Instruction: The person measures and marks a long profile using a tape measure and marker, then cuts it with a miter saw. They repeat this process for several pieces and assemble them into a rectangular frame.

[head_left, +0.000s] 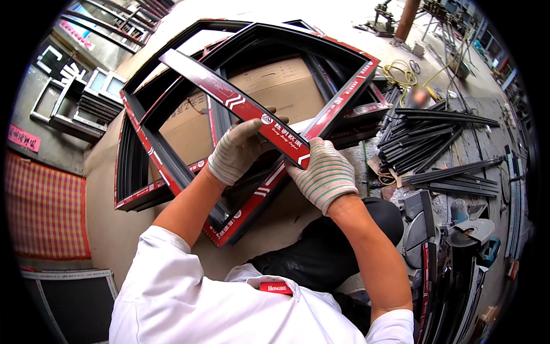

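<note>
Both my hands wear striped knit work gloves and hold one long frame bar (229,101), covered in red and white film. It slants from the upper left down to its near end at my right hand. My left hand (242,146) wraps around the bar partway along, some fingers hidden beneath it. At the near end, my right hand (323,172) grips it with the thumb on the edge. Under the bar lie several stacked black window frames (172,172) with red film on their edges. A sheet of brown cardboard (281,86) shows through their openings.
Dark metal profiles (421,137) lie heaped on the floor at the right, near a coiled yellow hose (399,73). A cutting saw (417,226) stands close to my right knee. White-edged frames (86,109) lean at the left, above a red checked cloth (47,209).
</note>
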The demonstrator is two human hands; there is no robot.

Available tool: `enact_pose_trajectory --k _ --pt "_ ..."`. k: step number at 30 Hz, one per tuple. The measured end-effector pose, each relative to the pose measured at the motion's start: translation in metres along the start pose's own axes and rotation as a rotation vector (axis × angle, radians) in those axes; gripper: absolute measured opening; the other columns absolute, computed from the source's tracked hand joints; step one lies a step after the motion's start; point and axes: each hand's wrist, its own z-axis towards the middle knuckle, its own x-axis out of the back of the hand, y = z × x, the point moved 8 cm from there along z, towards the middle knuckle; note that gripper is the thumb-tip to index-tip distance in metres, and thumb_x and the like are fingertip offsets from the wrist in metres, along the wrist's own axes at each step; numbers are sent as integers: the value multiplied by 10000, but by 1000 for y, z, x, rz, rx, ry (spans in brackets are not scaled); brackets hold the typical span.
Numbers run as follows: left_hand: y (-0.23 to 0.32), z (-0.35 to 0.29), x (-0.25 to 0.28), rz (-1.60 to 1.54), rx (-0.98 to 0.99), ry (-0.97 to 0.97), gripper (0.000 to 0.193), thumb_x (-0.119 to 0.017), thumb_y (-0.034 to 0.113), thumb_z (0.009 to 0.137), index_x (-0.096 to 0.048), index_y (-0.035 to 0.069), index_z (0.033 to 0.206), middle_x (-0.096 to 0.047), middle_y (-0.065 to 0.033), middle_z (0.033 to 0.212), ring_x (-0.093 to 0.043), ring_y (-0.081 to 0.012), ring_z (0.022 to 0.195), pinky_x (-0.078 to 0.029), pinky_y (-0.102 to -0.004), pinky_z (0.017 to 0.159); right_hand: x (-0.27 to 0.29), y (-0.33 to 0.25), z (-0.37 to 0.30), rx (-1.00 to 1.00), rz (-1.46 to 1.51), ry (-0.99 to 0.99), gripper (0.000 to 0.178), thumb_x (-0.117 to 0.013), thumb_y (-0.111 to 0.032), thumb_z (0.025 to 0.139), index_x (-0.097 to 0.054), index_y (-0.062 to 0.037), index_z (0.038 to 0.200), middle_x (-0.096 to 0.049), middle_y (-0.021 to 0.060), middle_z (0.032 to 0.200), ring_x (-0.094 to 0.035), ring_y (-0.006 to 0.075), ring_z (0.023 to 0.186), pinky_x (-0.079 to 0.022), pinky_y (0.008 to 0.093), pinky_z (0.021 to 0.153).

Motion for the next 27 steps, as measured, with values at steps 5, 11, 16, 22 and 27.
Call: enact_pose_trajectory --k 5,11,16,22,27 --pt "-16 50 -9 36 -3 77 473 -713 344 1031 -610 0 1338 -716 -203 1251 -724 -285 1152 -602 -493 1026 23 15 6 19 -25 141 538 -846 -373 851 -611 -10 1172 -668 248 1113 -702 439 994 -582 512 877" --pt "-24 125 -8 29 -50 158 323 -650 307 1067 -644 12 1199 -763 -206 1137 -759 -283 1004 -637 -444 956 52 53 -2 83 -156 337 589 -825 -356 862 -593 -6 1274 -656 231 1144 -665 414 1072 -558 510 928" --pt "-32 216 12 -53 -31 225 309 -617 289 1070 -646 2 1183 -766 -196 1091 -760 -299 983 -622 -438 990 92 89 -34 11 -199 476 627 -803 -325 887 -576 11 1365 -643 238 1278 -617 421 1183 -509 514 1032" --pt "-46 331 25 -222 -73 329 268 -618 255 1075 -587 1 1157 -705 -174 1040 -734 -354 995 -627 -489 973 98 114 -83 -56 -119 568 496 -798 -162 889 -618 6 1319 -636 218 1283 -618 398 1193 -514 488 1044" --pt "-46 407 50 -228 -115 373 206 -646 227 1018 -589 45 1097 -676 -128 1027 -717 -322 967 -636 -470 908 90 133 -76 -130 -24 507 381 -780 -129 890 -673 -3 1233 -680 189 1194 -648 386 1107 -525 485 1000"
